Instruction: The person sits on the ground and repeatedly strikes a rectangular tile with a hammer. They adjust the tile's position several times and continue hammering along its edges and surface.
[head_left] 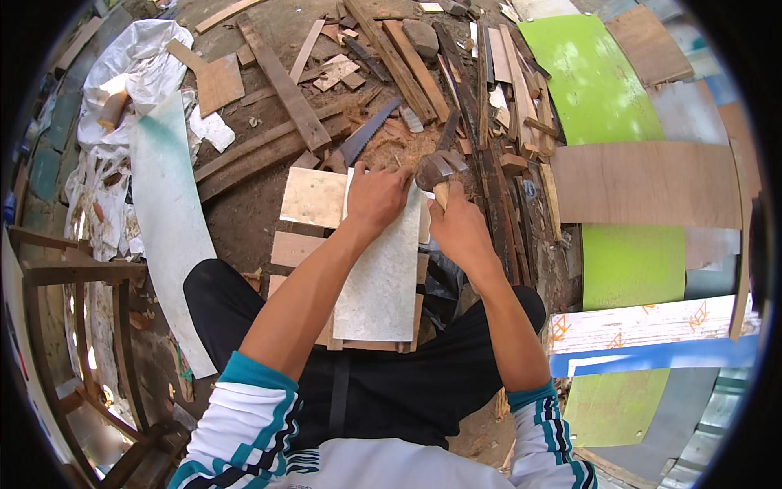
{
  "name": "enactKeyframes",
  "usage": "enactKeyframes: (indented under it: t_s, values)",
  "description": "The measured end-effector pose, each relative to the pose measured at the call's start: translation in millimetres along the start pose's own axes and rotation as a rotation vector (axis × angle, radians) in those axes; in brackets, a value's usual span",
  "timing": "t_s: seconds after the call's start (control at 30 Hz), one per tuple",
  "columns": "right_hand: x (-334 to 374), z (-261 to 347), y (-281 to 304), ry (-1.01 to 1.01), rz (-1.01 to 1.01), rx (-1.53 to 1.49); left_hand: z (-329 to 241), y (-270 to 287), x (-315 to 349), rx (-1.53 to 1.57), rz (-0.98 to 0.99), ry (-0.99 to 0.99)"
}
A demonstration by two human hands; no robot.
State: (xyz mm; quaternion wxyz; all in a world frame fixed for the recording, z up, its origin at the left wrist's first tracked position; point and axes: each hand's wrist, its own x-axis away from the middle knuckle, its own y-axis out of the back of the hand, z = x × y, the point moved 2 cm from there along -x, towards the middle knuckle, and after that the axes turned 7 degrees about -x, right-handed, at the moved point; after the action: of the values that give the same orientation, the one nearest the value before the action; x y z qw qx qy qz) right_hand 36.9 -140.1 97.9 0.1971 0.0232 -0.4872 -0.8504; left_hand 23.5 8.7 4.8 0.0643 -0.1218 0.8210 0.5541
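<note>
A narrow grey-white sheet [379, 285] lies lengthwise over several wooden slats and blocks [297, 248] between my knees. Resting on its far end is my left hand [376, 197], its fingers curled and the thumb and index tips close together; whatever may be between them is too small to make out. My right hand [463, 228] grips a hammer [437, 169] by the wooden handle, close below the head. The hammer head is just right of my left fingertips, above the sheet's far right corner. A pale plywood piece [314, 197] lies left of the sheet.
Beyond my hands lies a handsaw [368, 137] by sawdust. Old planks [285, 85] and scraps cover the ground ahead. A long pale strip [173, 228] curves along my left, near a wooden frame [77, 269]. Green panels [590, 77] and a brown board [648, 186] are at right.
</note>
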Motion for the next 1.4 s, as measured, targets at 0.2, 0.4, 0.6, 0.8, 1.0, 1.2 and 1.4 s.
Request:
enactKeyframes:
  t_s: [0.2,0.4,0.6,0.8,1.0,1.2,1.4]
  values:
    - [11.4,9.3,1.1,0.060,-0.076,-0.033,1.4,1.2,1.2,0.007,-0.006,0.007]
    - [14.7,5.6,-2.6,0.084,-0.060,0.059,-1.4,3.6,-1.2,-0.006,0.005,-0.009]
    - [23.7,18.7,-10.8,0.132,-0.071,0.106,4.4,0.9,1.4,-0.043,0.000,-0.036]
    - [24.5,18.8,-21.1,0.112,-0.056,0.160,2.0,2.0,1.2,-0.035,0.010,-0.026]
    - [22.2,19.5,-20.4,0.079,-0.043,0.182,3.7,-1.8,-0.8,-0.039,0.022,-0.027]
    - [20.9,37.1,-5.5,0.047,-0.088,0.135,8.7,-5.3,2.7,0.024,-0.077,-0.002]
    - [18.7,19.8,-13.9,0.088,-0.023,0.235,4.4,-3.9,1.3,-0.020,-0.019,-0.031]
